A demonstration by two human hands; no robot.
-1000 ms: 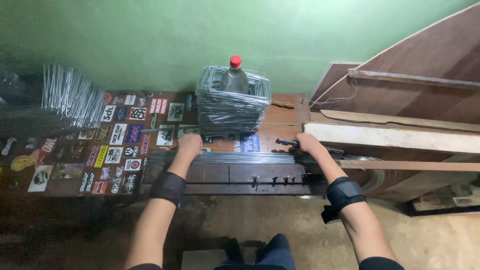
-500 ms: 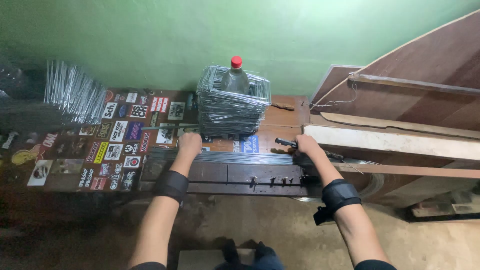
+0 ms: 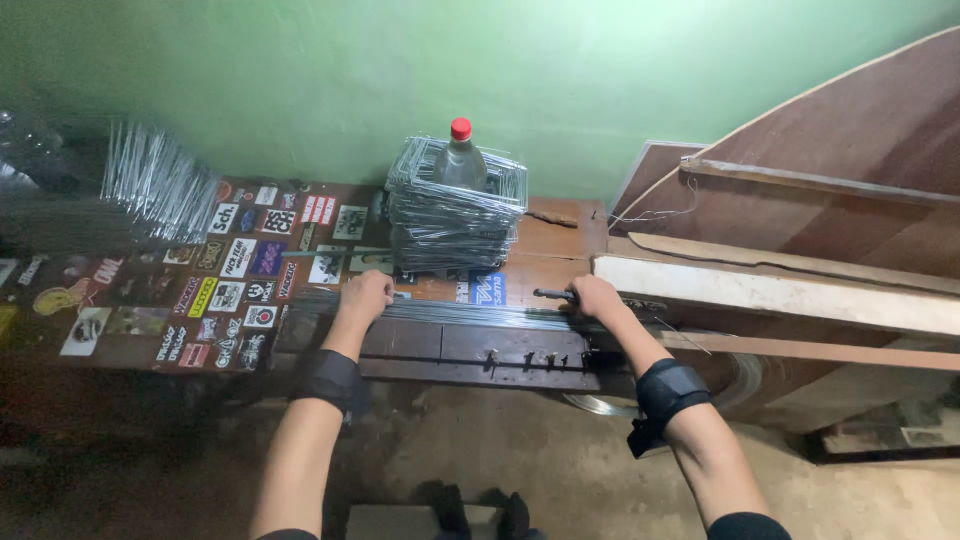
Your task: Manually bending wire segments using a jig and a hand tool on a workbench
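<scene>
At the far left a fan of loose bright wires [image 3: 150, 185] leans against the green wall [image 3: 330, 80], well apart from both hands. Below it the wooden workbench [image 3: 570, 238] is covered with a patchwork of stickers [image 3: 225, 290].

The left hand [image 3: 365, 296] rests palm down on the left end of a bundle of straight wire rods [image 3: 470, 314]. Its fingers are curled over the rods and press them to the bench edge; whether the thumb wraps underneath cannot be told from this view. A black band [image 3: 328, 380] sits on that forearm.

The rods lie flat along the front edge of the bench, their long axis running left to right, straight across from one hand to the other. Just behind them, toward the wall, stands a stack of bent wire frames [image 3: 455, 215] with a clear plastic bottle [image 3: 460, 160], red-capped, sitting in the middle of it. Below the rods a dark metal bar with small pegs [image 3: 500, 358] runs along the bench front.

The right hand [image 3: 597, 296] is closed in a fist at the right end of the rods, gripping a short dark handle [image 3: 553, 294] that points left, toward the rods. Both hands are on the bundle's ends, neither clearly nearer. A black band [image 3: 668, 390] wraps this forearm too. To the right, wooden boards and planks [image 3: 800, 290] lean and lie stacked.
</scene>
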